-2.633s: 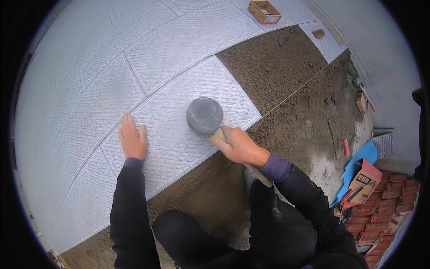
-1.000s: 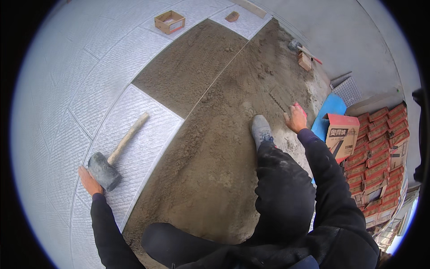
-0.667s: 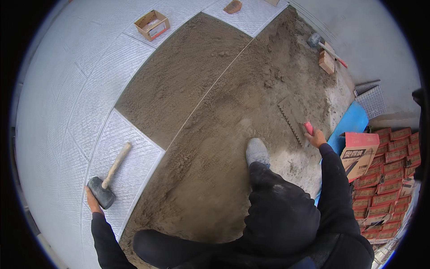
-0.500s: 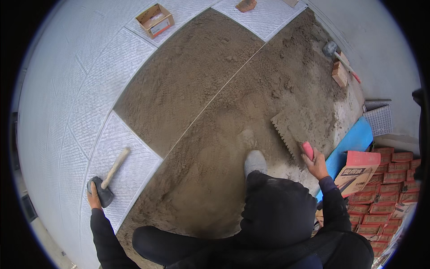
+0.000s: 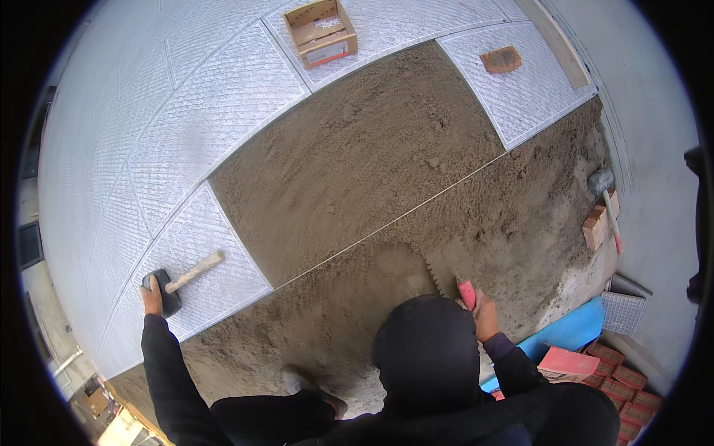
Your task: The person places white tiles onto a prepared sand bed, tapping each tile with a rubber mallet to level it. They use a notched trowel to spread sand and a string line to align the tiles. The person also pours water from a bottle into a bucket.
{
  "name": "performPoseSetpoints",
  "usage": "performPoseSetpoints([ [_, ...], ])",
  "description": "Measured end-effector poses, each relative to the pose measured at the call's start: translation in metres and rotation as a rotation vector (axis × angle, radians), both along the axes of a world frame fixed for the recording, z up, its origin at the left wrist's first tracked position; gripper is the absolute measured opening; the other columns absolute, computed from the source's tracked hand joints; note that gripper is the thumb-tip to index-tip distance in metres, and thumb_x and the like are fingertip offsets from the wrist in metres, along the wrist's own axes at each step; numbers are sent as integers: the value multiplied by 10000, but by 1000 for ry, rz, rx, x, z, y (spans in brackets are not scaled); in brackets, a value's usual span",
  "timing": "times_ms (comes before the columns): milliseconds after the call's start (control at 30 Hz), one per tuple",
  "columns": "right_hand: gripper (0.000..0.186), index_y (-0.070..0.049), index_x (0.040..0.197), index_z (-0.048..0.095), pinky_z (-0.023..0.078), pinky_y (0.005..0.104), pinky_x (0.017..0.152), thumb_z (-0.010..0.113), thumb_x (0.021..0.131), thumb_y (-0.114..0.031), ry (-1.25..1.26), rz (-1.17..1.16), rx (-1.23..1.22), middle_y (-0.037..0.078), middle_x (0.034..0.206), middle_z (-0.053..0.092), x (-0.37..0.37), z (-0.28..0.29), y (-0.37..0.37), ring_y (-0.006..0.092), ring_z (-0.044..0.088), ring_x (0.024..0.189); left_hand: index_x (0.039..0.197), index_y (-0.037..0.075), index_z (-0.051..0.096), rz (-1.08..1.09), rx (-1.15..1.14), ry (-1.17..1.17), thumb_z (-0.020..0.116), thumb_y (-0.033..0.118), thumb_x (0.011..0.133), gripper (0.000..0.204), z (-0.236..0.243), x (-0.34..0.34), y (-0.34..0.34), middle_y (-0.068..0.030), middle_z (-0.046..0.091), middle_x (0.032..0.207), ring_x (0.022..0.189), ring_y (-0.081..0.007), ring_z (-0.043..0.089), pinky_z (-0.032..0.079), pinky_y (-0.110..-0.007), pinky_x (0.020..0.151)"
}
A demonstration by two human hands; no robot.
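Note:
My left hand [image 5: 151, 297] is closed around the black head of a rubber mallet [image 5: 169, 294]. Its pale wooden handle points up and right, above a textured grey tile [image 5: 216, 253]. On the right, my right hand [image 5: 486, 318] grips the red handle of a notched trowel [image 5: 466, 294]. The toothed blade lies against the brown mortar bed [image 5: 349, 290], partly hidden behind a dark hooded head. A taut pale string [image 5: 394, 221] crosses the mortar diagonally.
Beyond the mortar are an open cardboard box [image 5: 320, 33] and a brick piece [image 5: 500, 59] on tiles. By the right wall, another mallet [image 5: 601, 182] rests on bricks [image 5: 597, 225]. Nearer lie a blue sheet [image 5: 561, 327] and stacked red packages [image 5: 621, 390].
The view has turned and shifted. My right hand has drawn the trowel left over the mortar. A shoe has moved from the middle to the lower left. My left hand still holds the mallet.

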State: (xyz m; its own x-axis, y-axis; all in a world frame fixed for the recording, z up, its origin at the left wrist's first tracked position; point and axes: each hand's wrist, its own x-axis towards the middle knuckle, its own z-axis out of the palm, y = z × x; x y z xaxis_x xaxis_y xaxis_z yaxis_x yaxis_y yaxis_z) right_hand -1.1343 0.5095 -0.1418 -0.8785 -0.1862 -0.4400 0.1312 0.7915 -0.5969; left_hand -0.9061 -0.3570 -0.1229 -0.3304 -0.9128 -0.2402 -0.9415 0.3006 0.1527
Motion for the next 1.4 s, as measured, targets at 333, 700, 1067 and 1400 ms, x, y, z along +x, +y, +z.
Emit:
performPoseSetpoints([
  [333, 347, 33, 969, 600, 502, 417, 674, 757, 862, -258, 171, -8, -103, 305, 796, 598, 12, 40, 16, 384, 505, 647, 1529, -119, 390, -52, -131, -68, 613, 751, 881, 1108, 12, -13, 42, -345, 516, 1487, 1395, -451, 506, 399, -447, 1159],
  [700, 485, 46, 887, 634, 497, 378, 665, 743, 940, -424, 112, 68, -75, 80, 713, 590, -116, 118, -114, 164, 555, 700, 1538, -44, 438, -29, -235, 43, 634, 736, 867, 1047, 11, -22, 63, -269, 534, 1510, 1373, -407, 542, 428, -455, 1132],
  [1067, 653, 66, 849, 632, 507, 423, 668, 635, 993, -571, 42, 246, -14, 162, 697, 607, -200, 117, -202, 217, 599, 674, 1529, -41, 449, -43, -276, 88, 657, 680, 892, 984, 10, -21, 63, -267, 537, 1507, 1381, -403, 534, 421, -449, 1139],
  [1400, 588, 19, 842, 576, 526, 545, 663, 553, 1039, -535, 543, 471, 42, 289, 716, 657, -225, 64, -238, 485, 664, 695, 1536, -8, 455, -35, -279, 36, 636, 685, 902, 956, 10, -20, 60, -253, 545, 1506, 1383, -404, 533, 417, -452, 1141],
])
